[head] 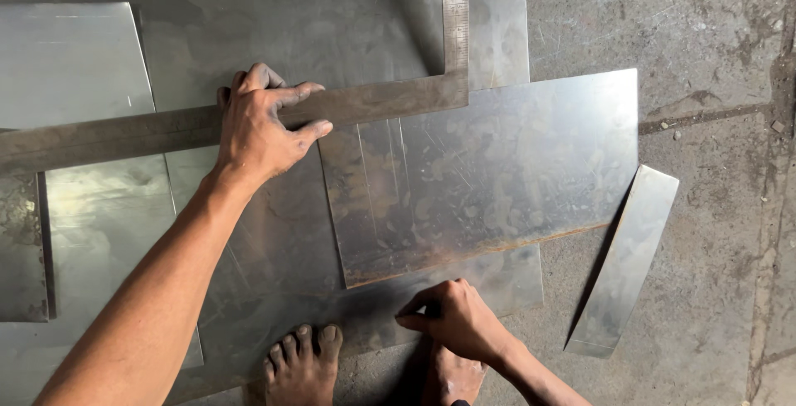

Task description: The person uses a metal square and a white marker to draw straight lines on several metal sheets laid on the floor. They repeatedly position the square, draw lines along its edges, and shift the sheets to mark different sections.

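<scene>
My left hand (261,124) presses flat on the long blade of a large steel framing square (377,99), whose ruled arm (454,12) runs up to the top edge. The square lies across stacked metal sheets. A smaller rust-stained sheet (489,165) lies under its corner. My right hand (456,319) rests low on the big grey sheet (282,240) near its front edge, fingers pinched together; whether it holds a small marking tool is hidden. My bare feet (303,364) stand on that sheet's near edge.
A narrow offcut strip of metal (626,261) lies on the cracked concrete floor (713,82) at the right. Shiny sheets (70,66) lie at the left, one over another. A dark plate (21,248) sits at the far left edge.
</scene>
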